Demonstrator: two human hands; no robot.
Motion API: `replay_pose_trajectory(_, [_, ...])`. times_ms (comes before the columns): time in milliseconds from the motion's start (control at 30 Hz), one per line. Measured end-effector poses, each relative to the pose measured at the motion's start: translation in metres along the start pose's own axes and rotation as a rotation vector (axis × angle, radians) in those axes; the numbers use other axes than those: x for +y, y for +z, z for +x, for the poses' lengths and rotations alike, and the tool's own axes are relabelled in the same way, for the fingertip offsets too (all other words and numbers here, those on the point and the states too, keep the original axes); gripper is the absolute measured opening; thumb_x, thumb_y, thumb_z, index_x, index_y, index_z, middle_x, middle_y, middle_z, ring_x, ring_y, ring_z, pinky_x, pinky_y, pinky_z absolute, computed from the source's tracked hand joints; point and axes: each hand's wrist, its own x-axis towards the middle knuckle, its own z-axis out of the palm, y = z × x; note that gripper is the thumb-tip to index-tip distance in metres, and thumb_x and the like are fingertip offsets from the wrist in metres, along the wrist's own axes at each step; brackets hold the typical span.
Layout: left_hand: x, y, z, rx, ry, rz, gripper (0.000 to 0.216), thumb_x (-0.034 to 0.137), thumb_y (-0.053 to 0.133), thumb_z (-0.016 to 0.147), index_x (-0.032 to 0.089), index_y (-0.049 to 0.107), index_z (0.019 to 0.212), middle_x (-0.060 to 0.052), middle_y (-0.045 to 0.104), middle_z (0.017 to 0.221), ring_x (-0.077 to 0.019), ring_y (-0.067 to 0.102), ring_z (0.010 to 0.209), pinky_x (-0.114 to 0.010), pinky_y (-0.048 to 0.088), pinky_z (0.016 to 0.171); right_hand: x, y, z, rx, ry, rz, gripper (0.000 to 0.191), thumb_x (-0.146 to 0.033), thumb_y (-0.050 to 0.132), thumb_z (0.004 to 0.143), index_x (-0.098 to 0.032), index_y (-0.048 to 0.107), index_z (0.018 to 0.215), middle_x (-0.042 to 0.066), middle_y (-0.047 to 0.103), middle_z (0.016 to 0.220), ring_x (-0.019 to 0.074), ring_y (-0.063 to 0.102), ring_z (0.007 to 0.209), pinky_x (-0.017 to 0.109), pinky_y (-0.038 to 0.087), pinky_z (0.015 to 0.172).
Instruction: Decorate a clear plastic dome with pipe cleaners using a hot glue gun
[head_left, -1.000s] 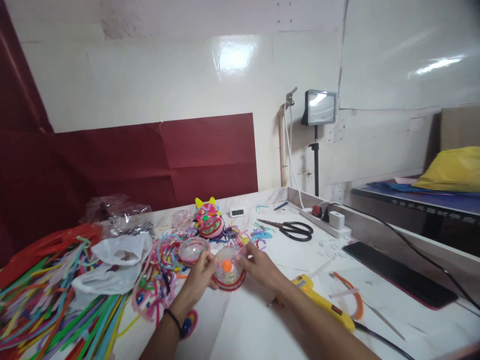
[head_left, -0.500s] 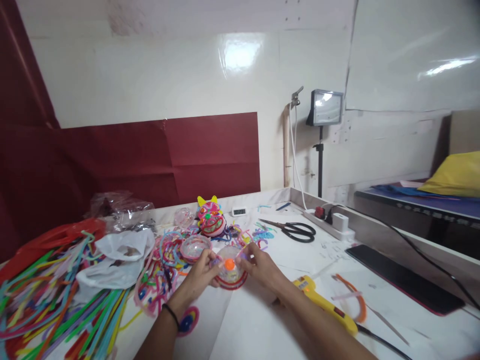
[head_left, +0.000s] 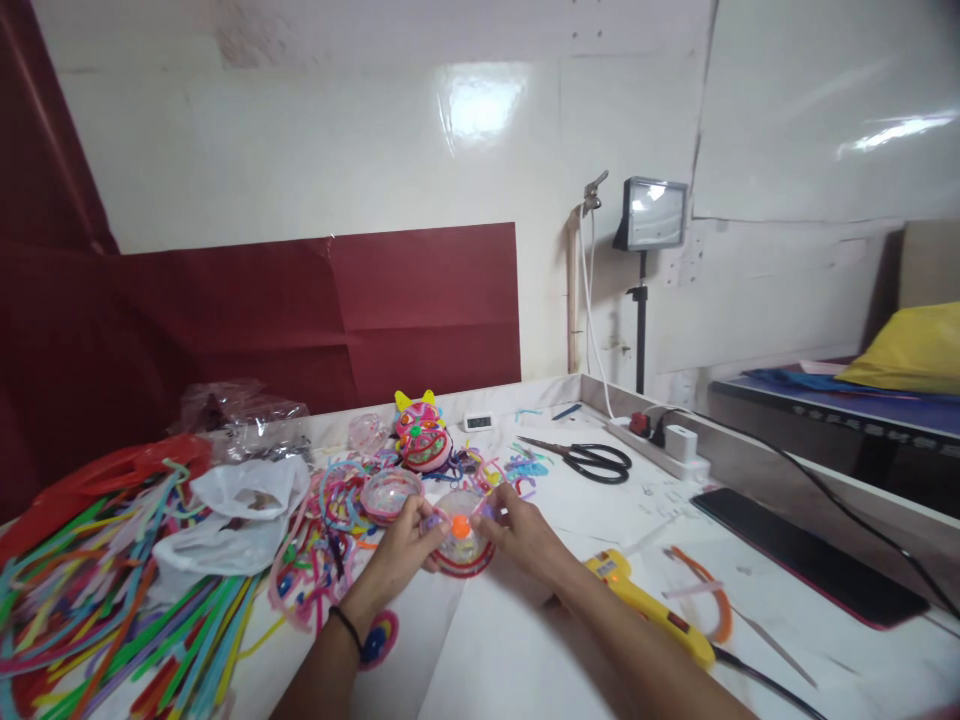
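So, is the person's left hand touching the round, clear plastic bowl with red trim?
Touching. The head view shows the left hand gripping the bowl, its thumb and fingers at the left edge, no gap visible.

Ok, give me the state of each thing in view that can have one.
Left hand: pinching the clear dome
Right hand: pinching the dome's other side
Scissors: flat, blades closed
Phone: flat, screen dark
Digital clock: display showing digits
Floodlight: seemingly unlit
White charger: plugged into the power strip
Glue gun: lying down; heat cannot be told
White bag: crumpled
Face figure: upright
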Motion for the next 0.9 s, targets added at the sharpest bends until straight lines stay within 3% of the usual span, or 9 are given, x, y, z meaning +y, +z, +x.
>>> replay_pose_trajectory(500, [0.0050, 0.0034, -0.0016, 0.075, 0.031, 0.043, 0.033, 0.039, 0.065, 0.072, 0.023, 0.038, 0.083, 0.005, 0.054, 0.077, -0.0129, 0.059, 0.059, -0.022, 0.049, 0.045, 0.0025, 0.0017, -0.0009, 0.024, -0.083, 0.004, 0.022, -0.037, 0.057, 0.080, -0.024, 0.040, 0.085, -0.003, 0.053, 0.071, 0.0162, 0.051, 0.061, 0.027, 0.037, 0.056])
replay_pose_trajectory(733, [0.0062, 0.0023, -0.0018, 0.138, 0.109, 0.078, 0.033, 0.030, 0.070, 0.068, 0.022, 0.043, 0.087, 0.001, 0.061, 0.084, -0.0178, 0.064, 0.082, -0.029, 0.051, 0.073, -0.0002, -0.0013, -0.0022, 0.025, -0.127, 0.004, 0.022, -0.037, 0.057, 0.080, -0.024, 0.040, 0.085, -0.001, 0.055, 0.074, 0.0174, 0.051, 0.065, 0.029, 0.039, 0.060])
replay_pose_trajectory(900, [0.0068, 0.0032, -0.0023, 0.151, 0.101, 0.068, 0.049, 0.031, 0.072, 0.065, 0.022, 0.045, 0.105, -0.010, 0.064, 0.112, -0.0229, 0.065, 0.101, -0.035, 0.051, 0.085, -0.0007, -0.0028, -0.0021, 0.004, -0.144, 0.005, 0.022, -0.034, 0.057, 0.079, -0.025, 0.037, 0.084, -0.001, 0.056, 0.074, 0.0174, 0.052, 0.065, 0.028, 0.040, 0.060])
